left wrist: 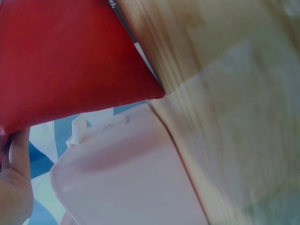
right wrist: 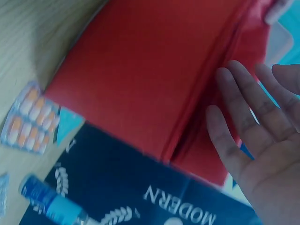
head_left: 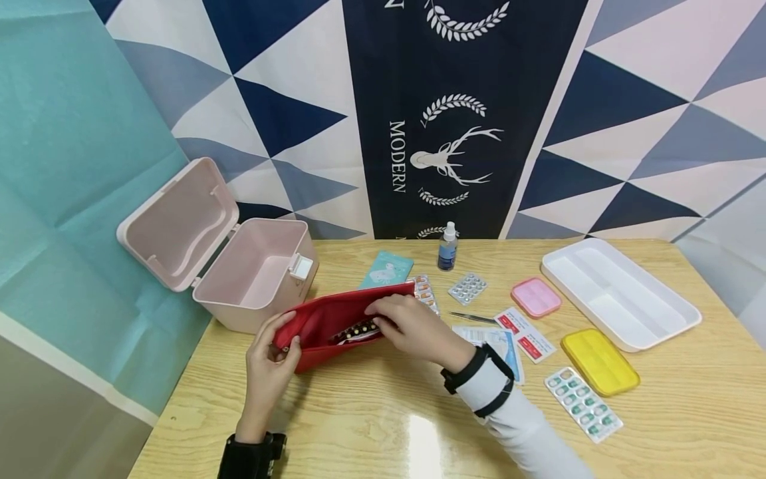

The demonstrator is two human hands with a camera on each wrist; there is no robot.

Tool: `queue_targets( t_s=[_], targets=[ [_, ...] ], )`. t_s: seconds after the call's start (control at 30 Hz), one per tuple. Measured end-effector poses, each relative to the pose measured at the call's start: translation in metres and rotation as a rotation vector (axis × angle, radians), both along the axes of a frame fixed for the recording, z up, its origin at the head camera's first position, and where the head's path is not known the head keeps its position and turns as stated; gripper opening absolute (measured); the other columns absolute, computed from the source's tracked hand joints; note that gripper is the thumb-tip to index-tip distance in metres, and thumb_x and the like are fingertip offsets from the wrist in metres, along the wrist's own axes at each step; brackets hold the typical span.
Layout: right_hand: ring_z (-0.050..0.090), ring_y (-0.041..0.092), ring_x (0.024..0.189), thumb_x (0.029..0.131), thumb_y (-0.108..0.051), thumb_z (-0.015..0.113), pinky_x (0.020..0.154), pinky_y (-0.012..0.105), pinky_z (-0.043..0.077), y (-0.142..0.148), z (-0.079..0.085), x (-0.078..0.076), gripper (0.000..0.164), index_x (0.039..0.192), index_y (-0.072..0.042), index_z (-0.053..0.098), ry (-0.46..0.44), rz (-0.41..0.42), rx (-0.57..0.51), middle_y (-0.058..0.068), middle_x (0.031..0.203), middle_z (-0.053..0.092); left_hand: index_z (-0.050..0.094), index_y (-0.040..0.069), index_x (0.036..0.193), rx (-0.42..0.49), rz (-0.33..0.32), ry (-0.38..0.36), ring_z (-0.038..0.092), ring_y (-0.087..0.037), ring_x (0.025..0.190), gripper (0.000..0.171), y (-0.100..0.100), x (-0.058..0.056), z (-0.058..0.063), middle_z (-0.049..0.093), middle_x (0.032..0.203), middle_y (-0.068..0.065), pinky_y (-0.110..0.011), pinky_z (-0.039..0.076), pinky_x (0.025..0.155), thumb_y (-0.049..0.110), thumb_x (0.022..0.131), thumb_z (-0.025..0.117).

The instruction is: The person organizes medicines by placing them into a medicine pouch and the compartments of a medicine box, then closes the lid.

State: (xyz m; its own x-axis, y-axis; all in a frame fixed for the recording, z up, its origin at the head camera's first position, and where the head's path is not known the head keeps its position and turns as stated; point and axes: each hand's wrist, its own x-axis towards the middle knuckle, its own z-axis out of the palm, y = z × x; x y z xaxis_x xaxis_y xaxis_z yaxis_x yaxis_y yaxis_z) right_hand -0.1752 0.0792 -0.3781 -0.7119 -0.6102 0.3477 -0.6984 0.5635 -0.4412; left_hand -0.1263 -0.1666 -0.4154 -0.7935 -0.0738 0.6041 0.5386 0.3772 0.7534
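Note:
A red zippered pouch (head_left: 323,356) is held up over the table, its long mouth spread wide. My left hand (head_left: 269,362) grips its left end, thumb on the near side and fingers over the far side. At the right part of the mouth is my right hand (head_left: 413,329); in the right wrist view its loosely straight fingers (right wrist: 258,110) touch the inside of the lip, with the thumb apart. Inside the pouch lies a dark strip with yellow dots (head_left: 356,330) and something white, partly hidden. The left wrist view shows mostly the pouch's outside.
Left stands a pink box (head_left: 239,318) with its lid (head_left: 185,226) raised. Behind the pouch are a teal packet (head_left: 389,268), a spray bottle (head_left: 447,249) and blister packs (head_left: 469,289). Tweezers (head_left: 473,317), a pink case (head_left: 536,297), a yellow case (head_left: 600,362) and a white tray (head_left: 622,293) lie right.

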Motion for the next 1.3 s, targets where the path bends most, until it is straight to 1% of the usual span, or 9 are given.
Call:
queue_targets(
  t_s=[0.2,0.4,0.57,0.67,0.73,0.87,1.0,1.13,1.3],
  targets=[
    [0.062,0.01,0.086,0.087,-0.009,0.058,0.071,0.028,0.052,0.027,0.006,0.001,0.014,0.099,-0.01,0.066,0.033,-0.101,-0.09,0.002,0.095,0.069,0.057,-0.011,0.11,-0.001,0.005,-0.019,0.055,-0.008,0.076,0.038,0.001,0.001,0.001,0.054,0.111,-0.026,-0.012,0.043,0.048,-0.02,0.073,0.057],
    [0.064,0.015,0.088,0.088,-0.01,0.058,0.074,0.034,0.052,0.05,0.004,-0.007,0.014,0.098,-0.007,0.067,0.021,-0.206,-0.125,0.005,0.099,0.069,0.057,-0.011,0.11,-0.013,0.01,-0.03,0.057,-0.008,0.081,0.037,0.0,0.001,0.001,0.055,0.111,-0.024,-0.011,0.047,0.055,-0.018,0.074,0.058],
    [0.054,0.009,0.066,0.088,-0.011,0.057,0.058,0.025,0.043,0.06,-0.007,-0.018,0.014,0.098,-0.007,0.067,0.006,-0.277,-0.096,0.007,0.098,0.069,0.057,-0.011,0.11,-0.02,0.009,-0.023,0.057,-0.008,0.081,0.036,0.0,0.002,0.002,0.054,0.111,-0.024,-0.012,0.048,0.054,-0.018,0.074,0.058],
    [0.048,0.008,0.06,0.088,-0.011,0.057,0.054,0.023,0.039,0.064,-0.016,-0.025,0.014,0.098,-0.007,0.066,-0.016,-0.315,-0.064,0.006,0.096,0.069,0.057,-0.011,0.11,-0.025,0.009,-0.01,0.057,-0.006,0.081,0.036,-0.001,0.0,-0.001,0.055,0.111,-0.025,-0.012,0.048,0.054,-0.018,0.074,0.058],
    [0.051,0.011,0.062,0.087,-0.011,0.058,0.055,0.025,0.042,0.065,-0.023,-0.03,0.014,0.098,-0.007,0.066,-0.032,-0.339,-0.042,0.007,0.095,0.069,0.057,-0.01,0.111,-0.023,0.009,-0.007,0.057,-0.006,0.081,0.037,-0.003,-0.003,-0.007,0.055,0.112,-0.024,-0.011,0.047,0.055,-0.018,0.074,0.059],
    [0.063,0.023,0.081,0.085,-0.01,0.059,0.068,0.036,0.051,0.064,-0.036,-0.041,0.018,0.101,-0.003,0.065,-0.082,-0.369,-0.002,0.01,0.096,0.068,0.058,-0.005,0.113,-0.027,0.012,-0.006,0.057,-0.004,0.083,0.04,-0.009,-0.009,-0.022,0.055,0.115,-0.02,-0.011,0.047,0.055,-0.016,0.075,0.06],
    [0.061,0.031,0.098,0.085,-0.011,0.06,0.08,0.043,0.05,0.062,-0.049,-0.051,0.025,0.108,-0.001,0.062,-0.13,-0.385,0.066,0.015,0.107,0.065,0.059,0.001,0.116,-0.027,0.014,-0.017,0.056,-0.002,0.084,0.042,-0.012,-0.011,-0.028,0.056,0.117,-0.014,-0.011,0.046,0.054,-0.014,0.076,0.06],
    [0.058,0.033,0.101,0.084,-0.013,0.062,0.083,0.045,0.049,0.06,-0.059,-0.059,0.031,0.112,-0.001,0.059,-0.126,-0.405,0.145,0.017,0.11,0.062,0.059,0.003,0.116,-0.025,0.01,-0.017,0.057,-0.003,0.084,0.042,-0.012,-0.011,-0.028,0.056,0.117,-0.012,-0.012,0.046,0.054,-0.012,0.077,0.06],
    [0.059,0.036,0.093,0.081,-0.015,0.065,0.076,0.046,0.05,0.057,-0.066,-0.066,0.036,0.113,0.001,0.057,-0.094,-0.424,0.198,0.02,0.104,0.062,0.059,0.003,0.117,-0.022,0.008,-0.026,0.057,-0.003,0.084,0.042,-0.012,-0.011,-0.026,0.055,0.117,-0.011,-0.011,0.047,0.054,-0.011,0.077,0.06]
  ],
)
